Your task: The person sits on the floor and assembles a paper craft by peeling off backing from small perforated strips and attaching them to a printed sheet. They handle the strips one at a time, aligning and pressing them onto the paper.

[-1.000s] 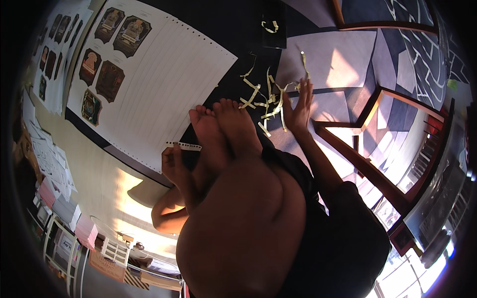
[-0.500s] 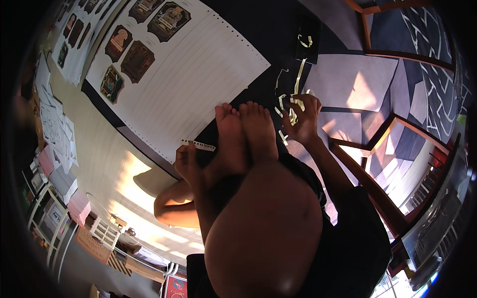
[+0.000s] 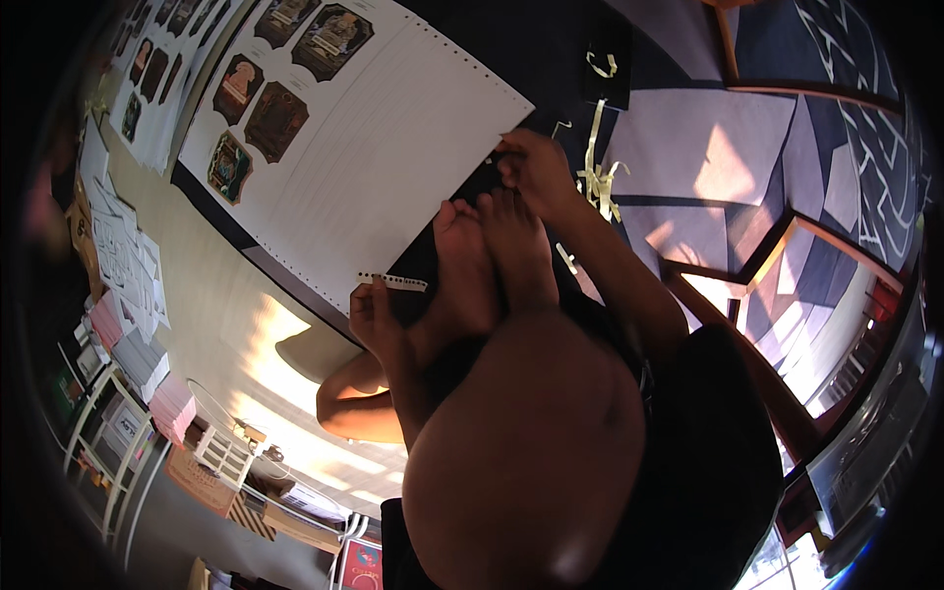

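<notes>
My left hand is closed in a pinch on a narrow white paper strip with a row of holes. The strip lies by the near corner of a large stack of paper sheets, whose top sheet has perforated edges. At the stack's right edge, my right hand has its fingers curled, fingertips at the paper's border. What they hold, if anything, is too small to make out. My bare feet rest between the hands. Just right of my right hand lie pale yellow strips in a loose heap.
Dark ornate labels are printed on the sheet's left part. A black box with a curled yellow strip stands at the far side. Paper piles and a white rack are on the left; wooden frames are on the right.
My right hand has left the heap of yellow strips and moved left to the edge of the paper stack. My left hand still pinches the perforated strip.
</notes>
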Available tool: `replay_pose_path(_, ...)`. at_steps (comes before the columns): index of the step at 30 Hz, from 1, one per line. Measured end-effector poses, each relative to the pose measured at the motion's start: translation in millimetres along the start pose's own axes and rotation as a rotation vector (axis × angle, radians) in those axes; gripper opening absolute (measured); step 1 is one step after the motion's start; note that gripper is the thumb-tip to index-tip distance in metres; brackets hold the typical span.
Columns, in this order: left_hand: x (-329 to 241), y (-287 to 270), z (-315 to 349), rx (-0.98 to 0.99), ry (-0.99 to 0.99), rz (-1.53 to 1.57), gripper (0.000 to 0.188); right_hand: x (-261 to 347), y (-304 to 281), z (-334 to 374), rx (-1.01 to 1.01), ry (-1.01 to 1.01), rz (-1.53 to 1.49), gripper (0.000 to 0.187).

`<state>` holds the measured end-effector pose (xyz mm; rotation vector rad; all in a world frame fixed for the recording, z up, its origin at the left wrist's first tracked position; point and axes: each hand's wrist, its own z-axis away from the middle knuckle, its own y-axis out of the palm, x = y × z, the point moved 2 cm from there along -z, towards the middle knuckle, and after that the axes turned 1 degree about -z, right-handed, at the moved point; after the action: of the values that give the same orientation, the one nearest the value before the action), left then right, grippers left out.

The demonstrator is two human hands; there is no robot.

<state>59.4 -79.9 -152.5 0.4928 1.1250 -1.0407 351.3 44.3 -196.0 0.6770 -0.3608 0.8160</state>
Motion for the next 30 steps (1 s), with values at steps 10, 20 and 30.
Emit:
replay_pose_path(10,-19,3,0,0.029,0.014,0.025,0.015,60,23,16,0.353,-0.216,0.495,0.037)
replay_pose_path(20,-30,13,8,0.141,-0.076,0.071,0.018,77,55,31,0.336,-0.161,0.614,0.039)
replay_pose_path(30,-32,34,18,0.146,-0.181,0.137,0.016,65,48,20,0.341,-0.189,0.513,0.035)
